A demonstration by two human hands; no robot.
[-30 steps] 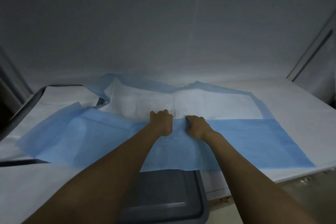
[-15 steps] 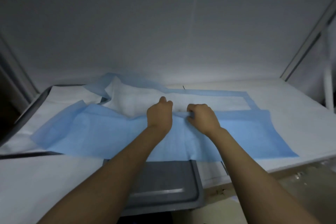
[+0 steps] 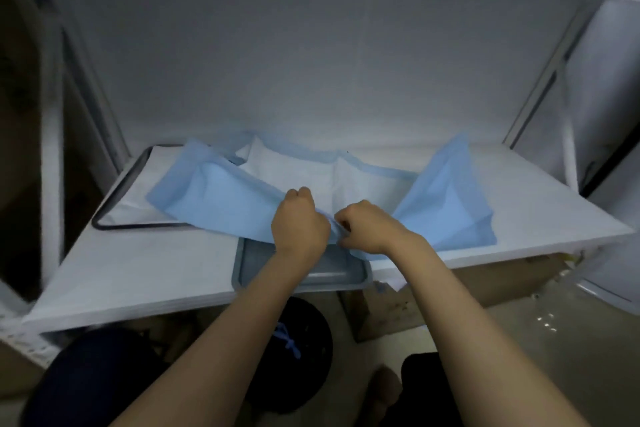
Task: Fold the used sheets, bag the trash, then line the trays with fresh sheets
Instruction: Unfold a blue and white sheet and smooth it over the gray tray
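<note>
A blue sheet with a white padded inside (image 3: 221, 198) lies across the shelf, its two sides raised and its middle pulled toward me. My left hand (image 3: 299, 222) and my right hand (image 3: 367, 227) sit close together, each pinching the sheet's near blue edge at the centre. The right flap (image 3: 450, 198) stands up off the shelf. Under the sheet's near edge a grey tray (image 3: 353, 274) pokes out over the shelf front. A second tray with a dark rim (image 3: 114, 198) lies at the left, lined in white, partly covered by the sheet.
The white shelf (image 3: 540, 218) runs left to right, with a wall behind and another shelf overhead. Metal frame posts stand at both sides. Below the shelf are a dark round bag with a blue tie (image 3: 291, 340) and a cardboard box (image 3: 391, 315).
Both hands have drawn the sheet's middle back toward me, gathering it. The sheet's side flaps have lifted off the shelf. The view has pulled back and now shows the floor below.
</note>
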